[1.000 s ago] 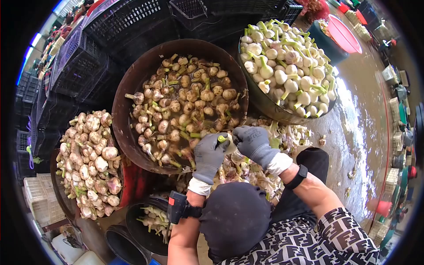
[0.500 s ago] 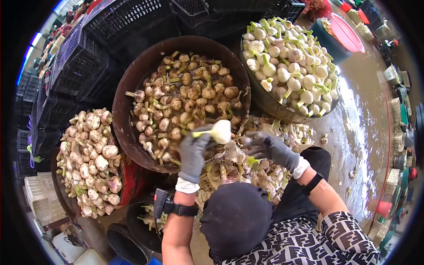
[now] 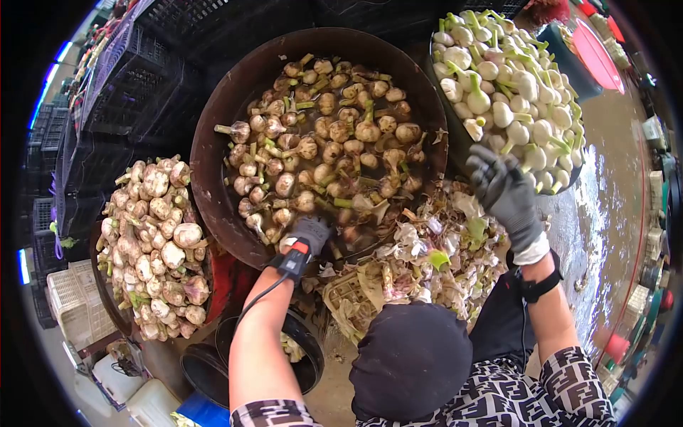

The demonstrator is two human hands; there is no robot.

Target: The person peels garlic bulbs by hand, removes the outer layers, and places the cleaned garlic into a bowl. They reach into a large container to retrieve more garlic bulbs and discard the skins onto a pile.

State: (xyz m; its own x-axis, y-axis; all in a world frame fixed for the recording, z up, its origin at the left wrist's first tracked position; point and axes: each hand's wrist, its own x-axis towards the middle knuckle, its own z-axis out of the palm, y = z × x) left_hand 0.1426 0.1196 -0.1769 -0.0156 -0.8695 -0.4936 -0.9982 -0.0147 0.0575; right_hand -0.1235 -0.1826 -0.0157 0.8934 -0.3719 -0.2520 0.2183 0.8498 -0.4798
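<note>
My left hand [image 3: 309,233], in a grey glove, reaches over the near rim of a big brown tub [image 3: 208,192] into murky water full of unpeeled garlic bulbs [image 3: 333,151]. Its fingertips are hidden among the bulbs there. My right hand [image 3: 496,186], gloved the same way, is held out at the near left edge of a heaped tub of clean white garlic bulbs [image 3: 514,85]. Its fingers are apart, and nothing shows in them. Below and between the hands lies a pile of stripped garlic skins [image 3: 434,249].
A heap of dirty garlic [image 3: 153,235] stands at the left. Black plastic crates [image 3: 135,85] are stacked behind it. A cream basket [image 3: 348,292] sits under the skins, and a black bucket [image 3: 309,356] is by my left forearm. Wet floor [image 3: 597,206] stretches along the right.
The peeled white garlic bulb has left my left hand, which has dropped into the brown tub. My right hand has moved up and right to the white garlic.
</note>
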